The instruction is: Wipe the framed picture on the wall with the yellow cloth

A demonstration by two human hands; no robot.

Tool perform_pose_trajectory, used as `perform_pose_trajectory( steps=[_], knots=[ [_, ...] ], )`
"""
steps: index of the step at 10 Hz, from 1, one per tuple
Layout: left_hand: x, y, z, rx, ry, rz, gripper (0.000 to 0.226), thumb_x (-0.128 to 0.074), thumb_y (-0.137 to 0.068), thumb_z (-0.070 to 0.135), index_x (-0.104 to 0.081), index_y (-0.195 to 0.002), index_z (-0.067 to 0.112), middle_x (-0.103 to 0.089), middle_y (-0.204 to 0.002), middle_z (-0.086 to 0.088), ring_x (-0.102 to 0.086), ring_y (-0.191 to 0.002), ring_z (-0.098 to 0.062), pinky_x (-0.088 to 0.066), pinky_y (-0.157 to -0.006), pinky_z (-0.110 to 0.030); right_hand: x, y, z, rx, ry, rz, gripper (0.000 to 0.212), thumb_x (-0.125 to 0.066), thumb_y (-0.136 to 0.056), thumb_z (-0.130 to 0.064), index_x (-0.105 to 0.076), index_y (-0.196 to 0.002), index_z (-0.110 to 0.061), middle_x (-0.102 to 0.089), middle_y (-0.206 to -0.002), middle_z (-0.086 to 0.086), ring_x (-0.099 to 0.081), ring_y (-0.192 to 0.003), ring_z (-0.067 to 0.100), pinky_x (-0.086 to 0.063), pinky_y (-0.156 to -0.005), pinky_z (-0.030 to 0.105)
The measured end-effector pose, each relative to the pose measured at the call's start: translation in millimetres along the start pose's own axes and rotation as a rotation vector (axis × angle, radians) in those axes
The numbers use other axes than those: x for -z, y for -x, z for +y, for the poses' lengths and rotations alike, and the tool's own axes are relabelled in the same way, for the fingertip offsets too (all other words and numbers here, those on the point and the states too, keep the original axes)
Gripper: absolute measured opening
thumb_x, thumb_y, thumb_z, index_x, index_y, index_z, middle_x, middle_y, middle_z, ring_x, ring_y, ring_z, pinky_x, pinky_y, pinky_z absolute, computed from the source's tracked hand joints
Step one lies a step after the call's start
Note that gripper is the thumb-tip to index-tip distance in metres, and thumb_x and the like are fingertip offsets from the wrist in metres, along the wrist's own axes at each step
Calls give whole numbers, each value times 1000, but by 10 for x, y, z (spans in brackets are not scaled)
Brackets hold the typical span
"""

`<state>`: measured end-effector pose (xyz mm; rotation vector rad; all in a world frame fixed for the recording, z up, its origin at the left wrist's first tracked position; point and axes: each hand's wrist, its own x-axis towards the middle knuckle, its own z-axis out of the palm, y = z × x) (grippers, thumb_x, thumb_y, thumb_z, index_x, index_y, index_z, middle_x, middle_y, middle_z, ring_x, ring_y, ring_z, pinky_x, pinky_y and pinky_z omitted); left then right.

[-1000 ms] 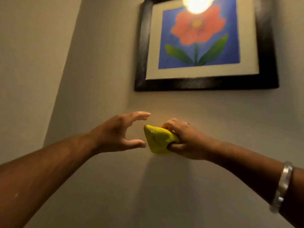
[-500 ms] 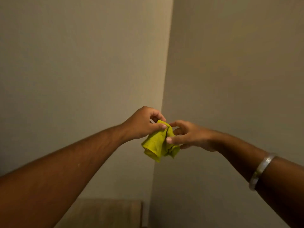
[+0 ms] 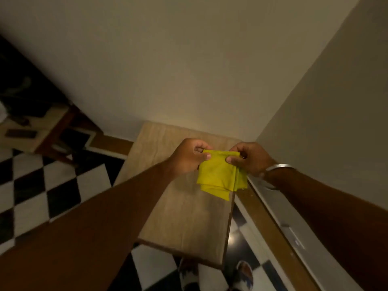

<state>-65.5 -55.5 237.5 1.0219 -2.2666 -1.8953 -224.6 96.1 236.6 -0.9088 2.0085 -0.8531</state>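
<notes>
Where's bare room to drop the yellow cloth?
The wooden tabletop is bare from the wall corner to its near edge; both hands hold the yellow cloth above its far end. The left side table looks cluttered, too blurred to identify.

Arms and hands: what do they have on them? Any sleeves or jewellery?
Both forearms are bare, with no sleeves in view. The right wrist wears a plain, smooth, silver-coloured bangle. The left hand and left wrist have nothing on them that I can see. No gloves on either hand; the right hand shows no ring clearly here.
</notes>
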Motion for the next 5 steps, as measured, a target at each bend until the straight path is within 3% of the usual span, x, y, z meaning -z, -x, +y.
perform_pose_trajectory(
  steps=[1, 2, 3, 4, 5],
  knots=[
    [-559, -132, -1379, 179, 7, 52, 36, -68, -77, 8, -63, -109, -7, -68, -86, -14, -61, -67, -7, -51, -55, -17, -905, -271, 1124, -193, 28, -120, 21, -76, -75, -9, -69, -94, -2, -67, -91, 16, -60, -83, 27, -54, -82, 43],
    [-881, -120, -2103, 311, -13, 38, 30, -66, -81, 2, -63, -109, -8, -68, -92, -21, -62, -72, -18, -54, -62, -29, -1440, -348, 1668, -321, 161, -234, 32, -73, -78, -17, -65, -107, -5, -66, -113, 19, -61, -102, 31, -48, -91, 37],
    [-1123, -169, -2794, 375, -217, -5, 39, -65, -79, 16, -64, -113, -3, -66, -111, -27, -62, -99, -33, -51, -88, -44, -2044, -356, 2166, -359, 558, -231, 38, -52, -91, -26, -48, -127, -13, -54, -129, 17, -53, -118, 37, -46, -96, 44],
    [-1067, -217, -2856, 355, -473, -20, 44, -59, -89, 17, -54, -131, 6, -56, -135, -21, -52, -122, -35, -41, -103, -42, -2207, -322, 2174, -275, 743, -145, 39, -42, -93, -29, -42, -131, -20, -48, -134, 13, -50, -120, 38, -46, -93, 50],
    [-827, -100, -2499, 392, -765, -22, 57, -44, -97, 32, -28, -150, 21, -32, -157, -11, -36, -139, -32, -32, -114, -45, -2029, -97, 1931, -139, 819, -134, 63, -49, -89, -42, -23, -144, -28, -23, -156, 11, -28, -139, 38, -31, -110, 53]
  ],
)
